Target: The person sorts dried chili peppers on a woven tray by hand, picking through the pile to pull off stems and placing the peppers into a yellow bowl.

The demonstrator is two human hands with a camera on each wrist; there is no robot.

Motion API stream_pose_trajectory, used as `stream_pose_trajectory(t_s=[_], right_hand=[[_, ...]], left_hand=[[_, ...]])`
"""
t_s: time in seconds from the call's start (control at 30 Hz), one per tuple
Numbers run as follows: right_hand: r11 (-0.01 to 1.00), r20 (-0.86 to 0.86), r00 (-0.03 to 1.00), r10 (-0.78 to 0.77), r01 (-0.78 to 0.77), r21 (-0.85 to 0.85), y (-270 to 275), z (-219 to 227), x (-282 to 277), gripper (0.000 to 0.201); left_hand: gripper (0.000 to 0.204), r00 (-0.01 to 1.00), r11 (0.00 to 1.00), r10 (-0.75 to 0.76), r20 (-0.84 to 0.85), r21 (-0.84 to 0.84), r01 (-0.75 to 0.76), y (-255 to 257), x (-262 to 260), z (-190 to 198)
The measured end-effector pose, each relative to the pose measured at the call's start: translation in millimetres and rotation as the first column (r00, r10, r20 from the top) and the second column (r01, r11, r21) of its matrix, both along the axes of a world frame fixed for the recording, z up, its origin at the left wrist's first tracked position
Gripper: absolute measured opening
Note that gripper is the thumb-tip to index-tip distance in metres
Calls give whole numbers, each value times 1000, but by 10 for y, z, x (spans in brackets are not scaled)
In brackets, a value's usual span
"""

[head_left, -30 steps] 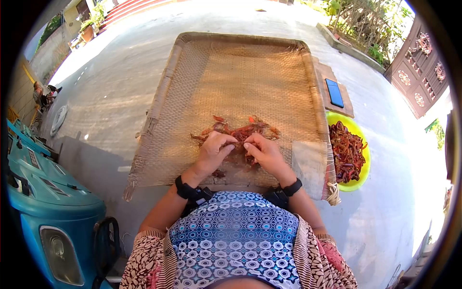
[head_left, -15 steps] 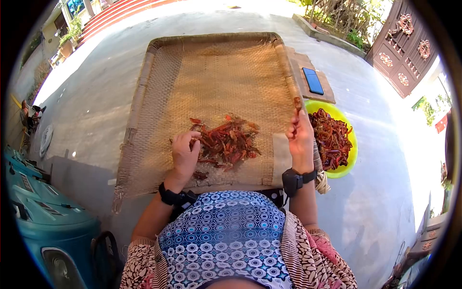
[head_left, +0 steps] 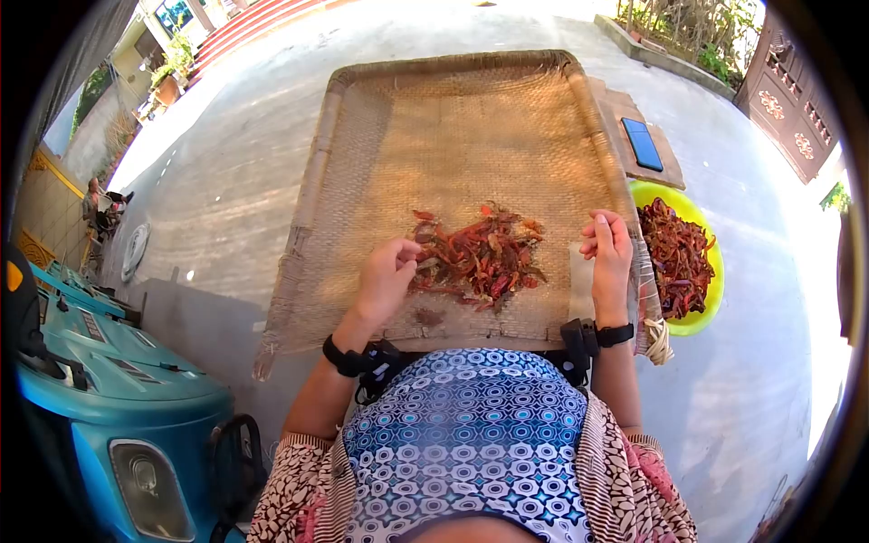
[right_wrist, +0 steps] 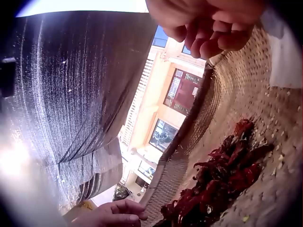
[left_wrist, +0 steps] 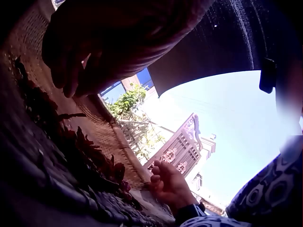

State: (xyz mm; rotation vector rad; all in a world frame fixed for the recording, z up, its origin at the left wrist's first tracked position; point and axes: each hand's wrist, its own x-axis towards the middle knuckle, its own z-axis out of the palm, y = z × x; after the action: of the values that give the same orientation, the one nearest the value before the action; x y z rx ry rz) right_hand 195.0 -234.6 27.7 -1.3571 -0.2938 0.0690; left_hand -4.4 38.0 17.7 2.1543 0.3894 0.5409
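Dried red peppers (head_left: 489, 258) are lying in a loose heap on a woven tray (head_left: 480, 136), their wrinkled skins showing dark crimson, brown and bright orange-red. Pale seeds are dotting the weave around them, and a small dark patch of scraps (head_left: 427, 317) is sitting apart, toward the tray's near edge. A person's left hand (head_left: 384, 276) is hovering at the heap's left side, fingers bending toward the thumb; whether a pepper is being pinched there, one cannot tell. The right hand (head_left: 608, 258) is hanging well apart from it, over the tray's right side, its fingers curling loosely around nothing visible.

Just beyond that hand, the tray's raised right rim (head_left: 636, 235) is standing between the heap and a yellow-green bowl (head_left: 718, 276), which is holding a mound of more peppers (head_left: 677, 262). A pale sheet (head_left: 580, 285) is covering part of the tray beneath the right hand. A blue phone (head_left: 642, 144) is resting on a flat board (head_left: 668, 166) beyond the bowl. A teal vehicle (head_left: 122, 362) is filling the left foreground, while red-edged steps (head_left: 262, 23) and an ornamented brown gate (head_left: 783, 109) are framing the sunlit concrete yard (head_left: 217, 181).
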Motion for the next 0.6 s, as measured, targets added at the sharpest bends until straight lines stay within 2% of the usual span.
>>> stream_pose_trajectory(t_s=[0.07,0.13,0.17,0.23,0.27,0.37,0.47,0.57,0.6], right_hand=[[998,32,999,37,-35,-49,1,5,-30,17],[993,46,997,65,-60,-100,-9,1,-46,16],[989,52,995,79,-72,-126,-10,3,-58,15],[988,50,994,102,-95,-118,-1,40,-85,14],[988,51,992,111,-105,-114,5,50,-97,13],[979,95,987,129,-111,-168,48,25,-120,15],[968,128,972,198,-173,-182,95,23,-173,13],[895,109,917,384,-341,-287,156,60,-278,15],[844,61,864,500,-469,-260,186,142,-354,18]], left_hand=[[22,977,993,-110,-183,-54,102,-50,-103,235],[23,889,974,-224,-401,-136,184,-116,-183,455],[23,859,958,-272,-433,-38,284,-151,-223,508],[23,786,865,-351,-510,144,480,-241,-315,549],[25,805,846,-370,-464,190,498,-242,-346,454],[20,852,866,-380,-360,185,465,-176,-322,244],[14,920,918,-312,-239,174,357,-249,-250,266],[15,917,915,-359,-176,130,383,-336,-183,447],[16,918,934,-341,-203,36,355,-392,-157,531]])
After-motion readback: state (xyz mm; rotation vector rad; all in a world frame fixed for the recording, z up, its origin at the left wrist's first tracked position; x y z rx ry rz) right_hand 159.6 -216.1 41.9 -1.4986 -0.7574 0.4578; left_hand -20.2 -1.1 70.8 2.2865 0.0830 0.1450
